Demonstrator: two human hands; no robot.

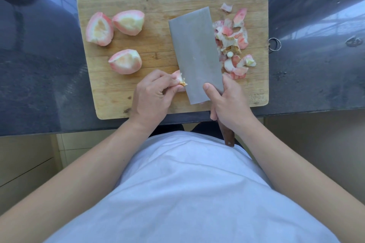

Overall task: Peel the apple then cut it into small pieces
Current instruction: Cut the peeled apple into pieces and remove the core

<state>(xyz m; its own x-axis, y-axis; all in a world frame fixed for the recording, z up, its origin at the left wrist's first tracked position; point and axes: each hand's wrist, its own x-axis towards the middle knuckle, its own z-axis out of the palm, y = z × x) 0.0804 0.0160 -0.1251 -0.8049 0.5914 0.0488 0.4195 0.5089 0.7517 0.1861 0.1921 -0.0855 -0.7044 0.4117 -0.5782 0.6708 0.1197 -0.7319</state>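
Holding: the left hand point(152, 94) is pinching an apple piece point(178, 79) with curled fingers and thumb, right against the flat of the cleaver blade; core bits are showing at the piece's near tip.
Gripping: the right hand point(227, 100) is wrapping its fingers round the cleaver point(195, 53) where blade meets handle, with the thumb lying pressed along the blade's near face.
Cleaver: its broad grey blade is slanting over the middle of the cutting board point(162, 0), tip pointing away from the person; the brown wooden handle point(229, 138) is sticking out below the right hand, past the counter edge. Whether the blade is touching the board cannot be told.
Apple quarters: three peeled pieces are lying on the left half of the board, apart from each other: the far-left quarter point(99, 28) and the far-middle quarter point(129, 22) are sitting near one another, and the nearer quarter point(125, 61) is lying just beyond the left hand.
Peelings: a pile of peel and core scraps point(233, 43) is lying on the board's right side, just beside the blade and partly hidden by it.
Board: it is sitting on a dark glossy counter point(39, 85), near edge close to the counter's front; a metal ring point(275, 44) is hanging at its right edge.
Person: a white shirt point(187, 193) is filling the lower part of the view, with both bare forearms reaching up to the board.
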